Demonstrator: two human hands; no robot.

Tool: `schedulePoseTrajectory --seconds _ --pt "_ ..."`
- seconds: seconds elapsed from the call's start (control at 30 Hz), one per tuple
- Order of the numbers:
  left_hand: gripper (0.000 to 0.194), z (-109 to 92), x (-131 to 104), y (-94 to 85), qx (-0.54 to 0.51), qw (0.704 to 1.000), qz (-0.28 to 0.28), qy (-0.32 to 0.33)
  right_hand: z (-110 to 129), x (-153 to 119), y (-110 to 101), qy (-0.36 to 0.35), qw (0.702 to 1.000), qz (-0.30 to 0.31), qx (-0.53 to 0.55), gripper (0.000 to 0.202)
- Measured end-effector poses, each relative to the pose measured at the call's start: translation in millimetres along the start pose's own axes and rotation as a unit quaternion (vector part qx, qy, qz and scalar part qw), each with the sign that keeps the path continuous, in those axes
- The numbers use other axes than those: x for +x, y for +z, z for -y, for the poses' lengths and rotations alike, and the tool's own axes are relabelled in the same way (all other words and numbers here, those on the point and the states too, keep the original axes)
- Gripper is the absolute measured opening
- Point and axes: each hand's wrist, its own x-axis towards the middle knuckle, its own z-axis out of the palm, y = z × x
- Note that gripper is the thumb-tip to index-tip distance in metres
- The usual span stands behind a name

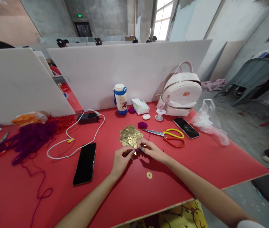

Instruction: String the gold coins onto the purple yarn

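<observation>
The left hand (123,161) and the right hand (153,152) met over the red counter (115,202), the fingers of each pinching a small piece of purple yarn (137,150) between them, with a gold glint just below it. The pile of gold coins (130,136) lay right beyond the hands, and a single coin (149,175) lay apart on the nearer side. A purple yarn ball (142,125) sat behind the pile, close to the tips of the scissors (169,135) with one yellow and one red handle. To the left, a black phone (84,164) rested beside a looped white cable (51,155); farther left lay a purple yarn heap (31,136). A bottle (121,99) stood upright near the white partition (101,72), and a white backpack (180,95) leaned to its right.
</observation>
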Motion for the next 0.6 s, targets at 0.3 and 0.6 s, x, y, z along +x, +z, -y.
schedulePoseTrajectory --seconds 0.3,0.6 --pt "0.010 2.5 0.3 0.4 -0.006 1.000 -0.005 -0.002 0.6 -2.1 2.4 0.035 0.997 0.052 0.037 0.021" --pt "0.010 1.6 0.0 1.3 -0.032 0.999 -0.016 -0.021 4.5 3.6 -24.2 -0.020 0.934 -0.132 0.330 0.031"
